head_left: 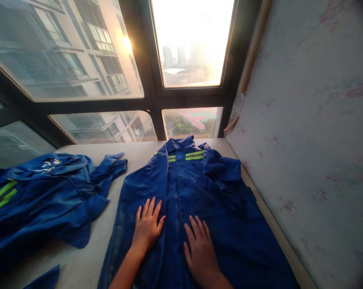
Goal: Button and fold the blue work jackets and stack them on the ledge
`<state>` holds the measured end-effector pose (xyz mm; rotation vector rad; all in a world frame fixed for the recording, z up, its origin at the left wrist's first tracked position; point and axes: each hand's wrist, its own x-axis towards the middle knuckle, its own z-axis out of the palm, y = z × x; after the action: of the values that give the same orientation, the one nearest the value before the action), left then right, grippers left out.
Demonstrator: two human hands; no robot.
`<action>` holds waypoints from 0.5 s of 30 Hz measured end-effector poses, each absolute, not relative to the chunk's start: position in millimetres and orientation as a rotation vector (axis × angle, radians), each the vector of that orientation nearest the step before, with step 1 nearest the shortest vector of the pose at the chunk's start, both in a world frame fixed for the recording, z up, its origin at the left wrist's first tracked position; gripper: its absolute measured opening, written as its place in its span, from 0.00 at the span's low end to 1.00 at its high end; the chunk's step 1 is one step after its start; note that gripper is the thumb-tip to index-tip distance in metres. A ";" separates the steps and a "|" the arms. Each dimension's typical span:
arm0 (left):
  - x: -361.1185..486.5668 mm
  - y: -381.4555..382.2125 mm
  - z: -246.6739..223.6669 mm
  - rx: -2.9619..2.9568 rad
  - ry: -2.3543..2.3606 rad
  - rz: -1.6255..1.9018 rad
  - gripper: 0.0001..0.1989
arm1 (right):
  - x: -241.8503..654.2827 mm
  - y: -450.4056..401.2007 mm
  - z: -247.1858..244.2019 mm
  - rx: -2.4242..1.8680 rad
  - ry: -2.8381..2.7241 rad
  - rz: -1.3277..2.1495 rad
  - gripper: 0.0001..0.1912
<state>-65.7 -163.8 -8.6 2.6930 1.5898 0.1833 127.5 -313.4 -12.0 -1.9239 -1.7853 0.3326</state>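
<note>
A blue work jacket (184, 188) with yellow-green and grey stripes across the chest lies front side up, its collar toward the window. My left hand (148, 224) rests flat on the jacket's left part, near a folded-in sleeve, with its fingers spread. On the other side of the front placket, my right hand (199, 245) lies on the cloth with fingers stretched out and slightly apart. Neither hand grips anything. The lower end of the jacket runs out of the bottom of the view.
Another blue garment (57, 192) with yellow-green stripes lies crumpled at the left on the pale surface (109, 233). Windows with dark frames (151, 100) rise behind the surface. A wall with flowered paper (304, 140) borders the right side, its paper peeling near the corner.
</note>
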 end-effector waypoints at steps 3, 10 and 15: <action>-65.3 -164.6 -4.3 2.689 1.606 0.154 0.29 | 132.3 -314.6 -8.2 -1.882 -1.801 0.370 0.26; -79.1 -168.8 -1.5 2.677 1.580 0.130 0.29 | 200.3 -319.5 -9.1 -1.697 -1.725 0.395 0.21; -81.3 -166.5 -6.0 2.680 1.581 0.194 0.29 | 285.7 -297.9 -3.7 -1.913 -1.522 0.023 0.22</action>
<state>-81.3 -166.5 -6.0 2.6802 1.5811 0.1937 285.7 -297.9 -3.7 -1.9126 -1.5224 0.0232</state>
